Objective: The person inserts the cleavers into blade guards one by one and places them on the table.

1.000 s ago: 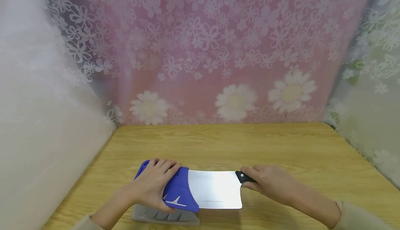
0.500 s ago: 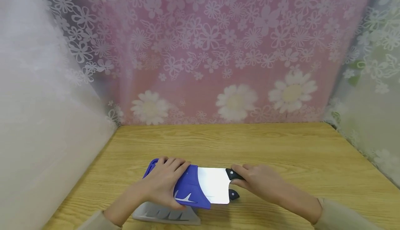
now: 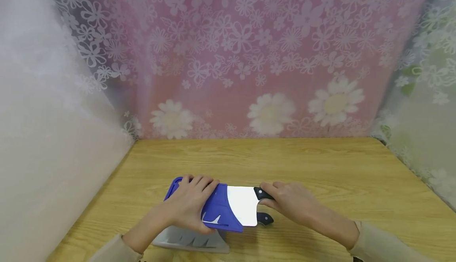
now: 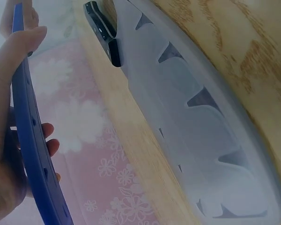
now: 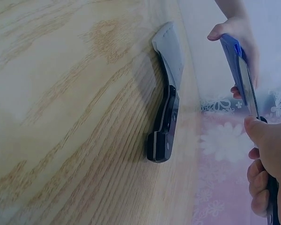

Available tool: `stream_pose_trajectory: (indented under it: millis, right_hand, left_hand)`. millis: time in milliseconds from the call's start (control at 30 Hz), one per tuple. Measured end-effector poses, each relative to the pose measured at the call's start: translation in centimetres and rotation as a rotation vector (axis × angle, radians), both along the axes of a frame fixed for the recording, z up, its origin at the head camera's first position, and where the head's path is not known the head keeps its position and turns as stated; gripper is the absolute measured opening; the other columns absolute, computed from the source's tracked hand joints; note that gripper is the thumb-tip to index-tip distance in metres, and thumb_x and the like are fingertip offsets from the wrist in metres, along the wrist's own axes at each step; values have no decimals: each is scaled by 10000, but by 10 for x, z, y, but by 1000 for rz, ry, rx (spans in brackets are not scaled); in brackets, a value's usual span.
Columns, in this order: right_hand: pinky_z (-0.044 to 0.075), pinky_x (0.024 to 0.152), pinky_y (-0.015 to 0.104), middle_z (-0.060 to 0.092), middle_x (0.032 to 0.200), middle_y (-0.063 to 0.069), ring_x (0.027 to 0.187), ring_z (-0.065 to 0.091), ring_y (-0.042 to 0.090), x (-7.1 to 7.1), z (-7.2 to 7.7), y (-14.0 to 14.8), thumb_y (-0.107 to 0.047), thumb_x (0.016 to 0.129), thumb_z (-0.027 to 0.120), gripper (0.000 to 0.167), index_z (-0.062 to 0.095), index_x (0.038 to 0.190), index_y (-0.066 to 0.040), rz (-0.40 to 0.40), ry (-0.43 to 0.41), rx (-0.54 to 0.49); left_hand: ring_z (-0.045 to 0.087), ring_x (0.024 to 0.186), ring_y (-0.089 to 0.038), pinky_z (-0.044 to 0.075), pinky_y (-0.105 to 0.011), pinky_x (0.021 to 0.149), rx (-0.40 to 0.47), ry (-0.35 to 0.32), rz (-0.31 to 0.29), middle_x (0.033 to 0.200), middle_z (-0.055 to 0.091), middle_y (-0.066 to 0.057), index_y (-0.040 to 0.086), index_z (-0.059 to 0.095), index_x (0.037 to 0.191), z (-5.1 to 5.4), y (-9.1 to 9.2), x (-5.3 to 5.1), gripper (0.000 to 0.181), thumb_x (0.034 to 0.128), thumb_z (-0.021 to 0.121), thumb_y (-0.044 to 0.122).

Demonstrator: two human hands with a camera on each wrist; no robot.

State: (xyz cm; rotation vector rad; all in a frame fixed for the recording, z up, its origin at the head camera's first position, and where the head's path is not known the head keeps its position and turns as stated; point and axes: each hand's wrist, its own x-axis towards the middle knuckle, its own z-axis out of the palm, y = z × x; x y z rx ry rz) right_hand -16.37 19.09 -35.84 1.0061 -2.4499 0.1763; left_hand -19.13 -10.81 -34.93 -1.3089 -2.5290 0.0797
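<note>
My left hand grips a blue blade sheath, its fingers over the far edge and the thumb at the near edge. From the sheath's right end juts the wide bright blade of a cleaver; the rest of the blade is inside. My right hand holds the cleaver's black handle. Beneath them, a second knife lies on the table in a greyish translucent sheath. Its black handle points right. In the left wrist view the blue sheath is seen edge-on, apart from the grey one.
The wood-grain table spreads behind and to the right of the hands. A pink flowered curtain hangs at the back. Pale sheeting closes off the left side, and a flowered panel stands at the right.
The cleaver has slid left, deeper into the blue sheath, so less blade shows. Both hands have drawn closer together, and the lower knife's handle has come into sight.
</note>
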Motion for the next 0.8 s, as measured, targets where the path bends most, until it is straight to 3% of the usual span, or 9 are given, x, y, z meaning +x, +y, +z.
stream_pose_trajectory:
  millis: [333,633,800]
  right_hand:
    - [252,412,142,516,638,-61,454,284,-22,0,1,3,-346,827,657,298,613,1011,-116,-22,-64,24]
    - [316,419,173,546,648,-53,462,348,0,2,3,4,-371,837,638,295,609,1006,-131,-28,-67,59]
    - [324,424,175,513,632,-64,450,329,2,4,4,2,-355,840,638,262,583,974,-137,-50,-143,74]
  left_hand:
    - [453,1101,-226,343,-490,842,-5,-27,10,1243,486,-58,72,416,1372,0,5,-1,1076,555,642,734]
    - [449,1100,-220,355,-492,830,-24,-34,1,1235,488,-50,71,431,1365,1,5,-2,1061,558,654,723]
    - [440,1120,-218,347,-489,843,-25,-76,-2,1251,483,-42,74,427,1371,0,3,-1,1043,578,656,712]
